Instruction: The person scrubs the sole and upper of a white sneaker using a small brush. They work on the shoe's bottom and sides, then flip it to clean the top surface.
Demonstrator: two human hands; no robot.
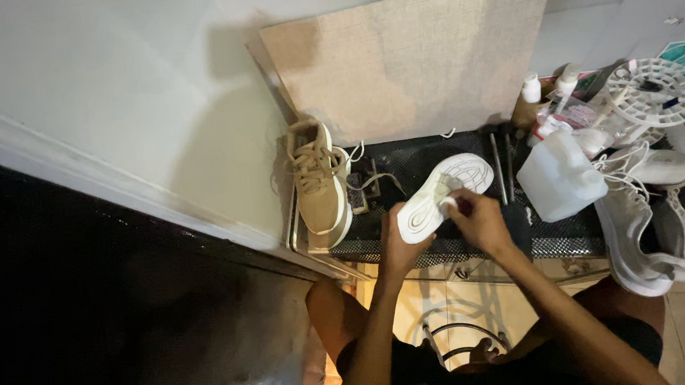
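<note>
- left hand (400,249) grips the heel end of the white shoe (443,195), sole up
- right hand (479,221) pinches something small at mid-sole
- shoe's long axis angles away to the right, over the table (406,167)
- tan shoe (319,182) sits further left

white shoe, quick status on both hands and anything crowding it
Left hand grips white shoe, sole up. Right hand pressed on sole midsection. Tan sneaker to the left, plastic jug to the right, both apart from it.

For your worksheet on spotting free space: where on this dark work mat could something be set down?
Free: the mat between the tan shoe and the white shoe. Crowded: right side, with jug, bottles and grey shoes.
</note>
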